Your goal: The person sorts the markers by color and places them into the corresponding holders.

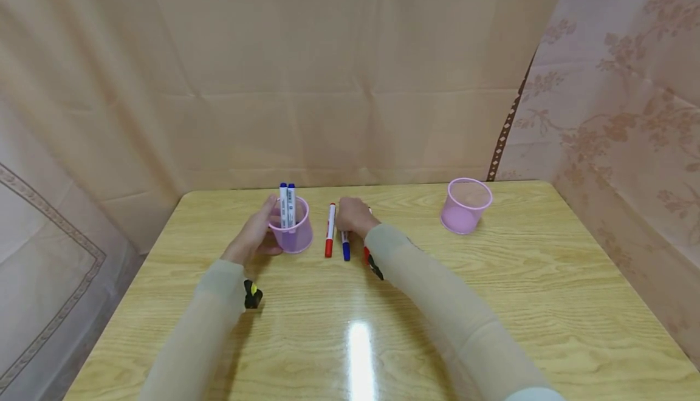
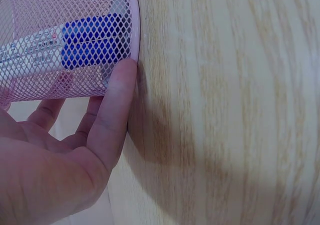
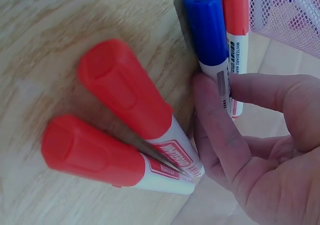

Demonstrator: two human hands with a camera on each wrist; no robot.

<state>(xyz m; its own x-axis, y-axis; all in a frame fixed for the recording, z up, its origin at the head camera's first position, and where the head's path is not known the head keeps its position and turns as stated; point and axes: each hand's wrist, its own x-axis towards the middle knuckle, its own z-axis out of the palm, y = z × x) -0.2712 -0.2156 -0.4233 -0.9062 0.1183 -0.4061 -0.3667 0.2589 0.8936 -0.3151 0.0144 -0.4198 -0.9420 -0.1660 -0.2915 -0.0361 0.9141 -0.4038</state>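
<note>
My left hand [image 1: 248, 234] holds the side of a pink mesh pen cup [image 1: 295, 243], which stands upright on the table. Inside it lean two blue-and-white markers [image 1: 291, 203], their blue caps [image 2: 90, 42] visible through the mesh. With thumb and fingers, my right hand [image 1: 355, 215] pinches a blue-capped whiteboard marker [image 3: 206, 27] at its white barrel. A red-capped whiteboard marker [image 1: 330, 231] lies just left of it. On the other side of my right hand are two more red-capped markers [image 3: 125, 90], mostly hidden in the head view by the hand and sleeve.
A second pink mesh cup [image 1: 462, 219] stands at the table's back right. Behind the wooden table [image 1: 306, 328] hangs a beige curtain [image 1: 350, 85], with patterned cloth [image 1: 629, 115] on the right.
</note>
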